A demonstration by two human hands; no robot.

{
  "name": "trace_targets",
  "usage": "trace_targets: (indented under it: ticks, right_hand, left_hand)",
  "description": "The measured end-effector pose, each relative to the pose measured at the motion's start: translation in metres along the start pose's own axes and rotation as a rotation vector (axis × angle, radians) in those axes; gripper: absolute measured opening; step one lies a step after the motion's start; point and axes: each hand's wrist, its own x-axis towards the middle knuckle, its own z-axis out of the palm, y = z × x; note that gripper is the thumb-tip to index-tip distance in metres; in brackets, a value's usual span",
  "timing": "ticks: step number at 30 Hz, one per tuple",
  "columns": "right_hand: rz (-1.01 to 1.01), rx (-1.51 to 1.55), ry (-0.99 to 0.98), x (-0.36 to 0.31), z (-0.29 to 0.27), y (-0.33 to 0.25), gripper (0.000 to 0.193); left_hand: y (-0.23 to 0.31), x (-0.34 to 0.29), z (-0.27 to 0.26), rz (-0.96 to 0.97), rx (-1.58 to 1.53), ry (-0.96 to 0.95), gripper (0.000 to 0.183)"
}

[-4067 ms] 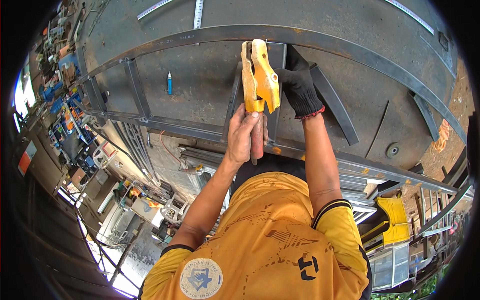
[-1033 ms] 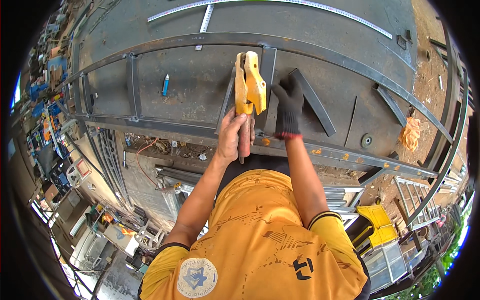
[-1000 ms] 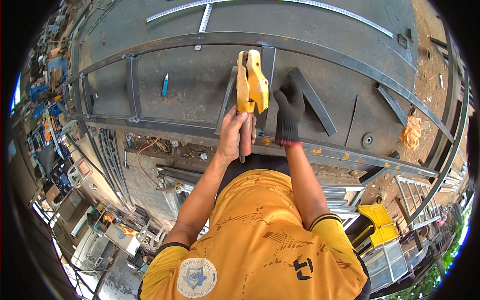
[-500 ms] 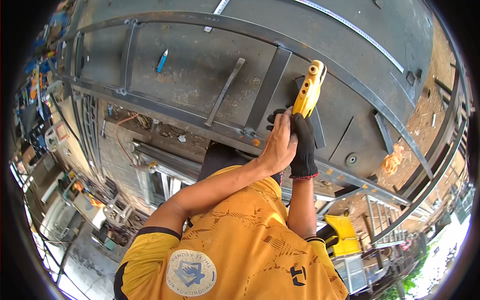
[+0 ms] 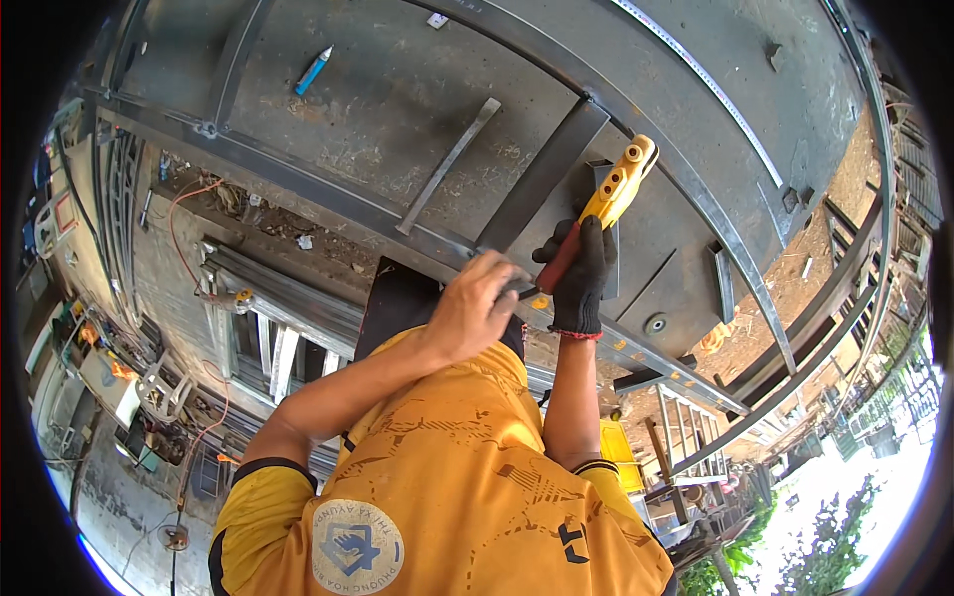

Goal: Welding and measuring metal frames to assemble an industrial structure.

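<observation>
Round white-and-blue badge [image 5: 358, 546] on the yellow shirt's back, small dark emblem [image 5: 573, 543] beside it

My right hand [image 5: 579, 283] wears a black knit cloth glove, matt. It grips a glossy yellow plastic tool [image 5: 616, 191] w/ a red handle. My left hand [image 5: 475, 308] is bare. At 12 o'clock, a dull grey steel frame [image 5: 542, 174], rough, rust-flecked. At 11, a smooth blue plastic marker [image 5: 313, 71].
</observation>
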Motion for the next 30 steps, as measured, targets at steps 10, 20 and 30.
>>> trace_targets:
  ticks: [10, 20, 30]
  right_hand:
    - [-0.028, -0.178, 0.067, 0.008, 0.013, 0.002, 0.029]
    - [-0.017, -0.186, 0.072, 0.010, 0.017, 0.002, 0.028]
    - [0.012, -0.136, 0.080, 0.014, 0.015, 0.008, 0.033]
  left_hand:
    - [-0.014, -0.003, -0.033, -0.103, -0.073, 0.006, 0.014]
    - [-0.011, -0.002, -0.044, -0.106, -0.096, -0.009, 0.013]
    - [-0.009, 0.005, -0.041, -0.112, -0.032, -0.023, 0.014]
